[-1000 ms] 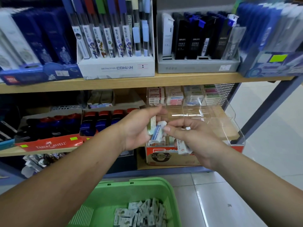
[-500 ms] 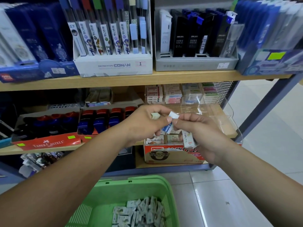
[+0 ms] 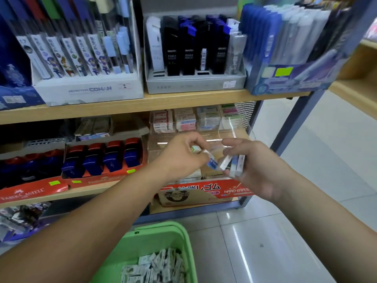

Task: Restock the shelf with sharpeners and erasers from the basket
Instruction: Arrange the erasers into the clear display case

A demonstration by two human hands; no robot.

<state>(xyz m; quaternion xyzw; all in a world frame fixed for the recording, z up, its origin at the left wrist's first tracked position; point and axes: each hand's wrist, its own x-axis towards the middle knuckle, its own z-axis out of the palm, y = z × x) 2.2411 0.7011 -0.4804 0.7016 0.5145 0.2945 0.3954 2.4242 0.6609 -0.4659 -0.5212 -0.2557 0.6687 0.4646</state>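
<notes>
Down front, the green plastic basket (image 3: 163, 231) holds a pile of small white wrapped erasers (image 3: 155, 266). The person's left hand (image 3: 181, 156) pinches one blue-and-white sleeved eraser (image 3: 211, 161), and the right hand (image 3: 259, 166) grips a few more on edge. Probably best to feed them one at a time, label out, into the clear acrylic bin (image 3: 234, 131) just behind. It's a light wooden shelf (image 3: 183, 101) over a glossy pale tiled floor (image 3: 285, 231).
</notes>
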